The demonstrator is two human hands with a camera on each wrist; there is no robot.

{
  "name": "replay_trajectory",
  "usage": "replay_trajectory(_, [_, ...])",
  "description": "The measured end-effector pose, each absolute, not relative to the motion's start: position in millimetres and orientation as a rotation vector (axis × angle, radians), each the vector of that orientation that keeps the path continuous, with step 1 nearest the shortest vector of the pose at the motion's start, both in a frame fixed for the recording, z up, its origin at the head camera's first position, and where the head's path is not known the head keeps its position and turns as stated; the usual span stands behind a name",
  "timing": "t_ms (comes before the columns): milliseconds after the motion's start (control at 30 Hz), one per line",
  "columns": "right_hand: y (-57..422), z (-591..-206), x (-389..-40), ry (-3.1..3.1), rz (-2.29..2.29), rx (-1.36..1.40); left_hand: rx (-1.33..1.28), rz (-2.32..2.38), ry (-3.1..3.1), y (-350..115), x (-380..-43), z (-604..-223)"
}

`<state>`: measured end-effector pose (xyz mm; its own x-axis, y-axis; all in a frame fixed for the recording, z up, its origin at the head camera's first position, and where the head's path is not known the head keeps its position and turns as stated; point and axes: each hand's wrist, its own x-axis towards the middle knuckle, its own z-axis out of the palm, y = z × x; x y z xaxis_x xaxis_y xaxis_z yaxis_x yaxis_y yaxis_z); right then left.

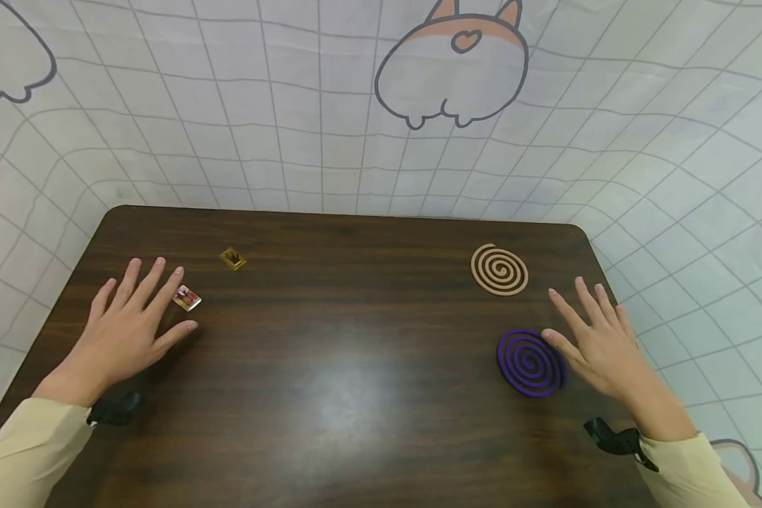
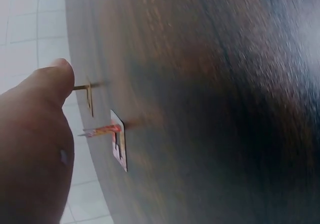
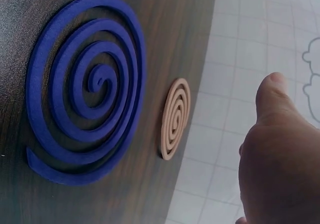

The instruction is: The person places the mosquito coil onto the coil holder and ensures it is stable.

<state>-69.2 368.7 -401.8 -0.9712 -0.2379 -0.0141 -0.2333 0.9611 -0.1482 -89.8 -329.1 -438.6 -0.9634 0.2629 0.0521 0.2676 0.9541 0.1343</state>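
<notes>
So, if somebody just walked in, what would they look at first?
Probably the big purple spiral, lying on the dark table near the right fingers. Next, maybe the tan spiral behind it, toward the table's far edge. After that, perhaps the two little pieces on the left: a red-and-white one by the left fingers and a gold one farther back.

The table (image 1: 330, 282) was dk brown w/ a shiny spot (image 1: 346, 395). White cloth (image 1: 301, 162) w/ gray squares hung behind & on both sides. A round animal pic (image 1: 451, 77) on it had orange ears.
</notes>
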Motion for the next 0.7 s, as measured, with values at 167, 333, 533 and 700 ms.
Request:
replay_trajectory(167, [369,-404,-70,3.082,-0.273,-0.401,-0.437,-0.198,-3.063,-332,-92,-443])
replay_trajectory(333, [369,-406,-71,3.094,-0.298,-0.440,-0.458,-0.183,-3.074,-336,-93,-449])
replay_trajectory(533, [372,-412,-71,3.111,-0.315,-0.462,-0.481,-0.195,-3.096,-341,-96,-458])
replay_trajectory(700, [373,-416,-69,3.069,-0.384,-0.405,-0.533,-0.211,-3.126,-343,-98,-465])
